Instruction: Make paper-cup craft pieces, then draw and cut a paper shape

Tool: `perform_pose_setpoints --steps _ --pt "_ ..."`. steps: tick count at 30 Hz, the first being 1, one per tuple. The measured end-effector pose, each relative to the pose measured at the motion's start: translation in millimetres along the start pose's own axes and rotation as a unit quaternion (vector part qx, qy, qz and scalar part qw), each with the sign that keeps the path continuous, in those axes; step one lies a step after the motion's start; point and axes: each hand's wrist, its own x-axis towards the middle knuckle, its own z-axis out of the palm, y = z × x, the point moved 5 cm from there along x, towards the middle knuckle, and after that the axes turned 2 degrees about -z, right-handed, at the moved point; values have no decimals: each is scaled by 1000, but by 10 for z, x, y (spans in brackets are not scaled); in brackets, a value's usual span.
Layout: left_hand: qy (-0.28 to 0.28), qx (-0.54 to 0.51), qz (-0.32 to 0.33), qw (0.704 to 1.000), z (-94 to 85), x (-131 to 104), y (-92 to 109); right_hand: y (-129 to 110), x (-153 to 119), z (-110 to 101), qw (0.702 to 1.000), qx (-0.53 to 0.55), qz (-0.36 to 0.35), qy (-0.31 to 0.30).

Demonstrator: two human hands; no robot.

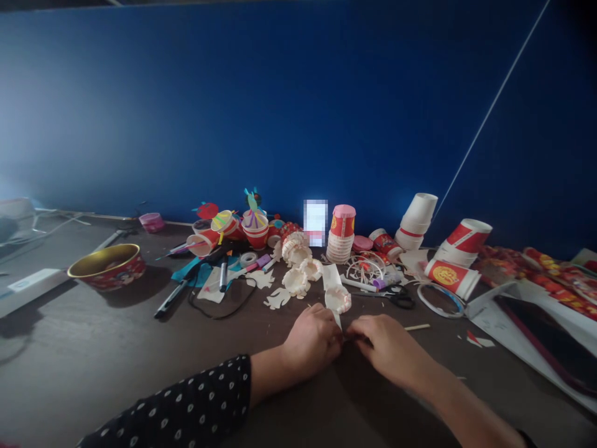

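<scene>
- Table (140,348): strewn with craft pieces; decorated cups (255,236) look finished.
- Bowl (112,279): printed red side, no legible wording.
- Left hand (313,341): fingers curled, pinching a paper strip; right hand (385,342): fingertips drawn together beside it, grip unclear.
- Red cup (450,278): yellow emblem, lettering unreadable.
- Curled paper pieces (296,280): apparently already shaped.
- Paper strip (337,318): between the hands, seemingly unfinished.
</scene>
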Motion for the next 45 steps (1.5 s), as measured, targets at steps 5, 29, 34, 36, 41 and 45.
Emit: perform_pose_setpoints --steps 5,29,34,36,41,45 --pt "-9 -9 8 1000 -7 4 9 -5 27 49 999 -37 16 15" --pt "-6 -88 155 984 -131 -16 -16 -80 57 78 996 -82 -7 17" --pt "12 -93 149 984 -125 -16 -11 -75 53 91 997 -74 -13 8" --pt "19 -91 142 985 -118 -11 -16 -80 49 90 997 -72 -13 7" --pt "23 -92 117 989 -100 8 -27 -78 52 86 998 -65 -11 20" --pt "18 -93 85 992 -73 15 -57 -74 67 96 996 -78 -16 33"
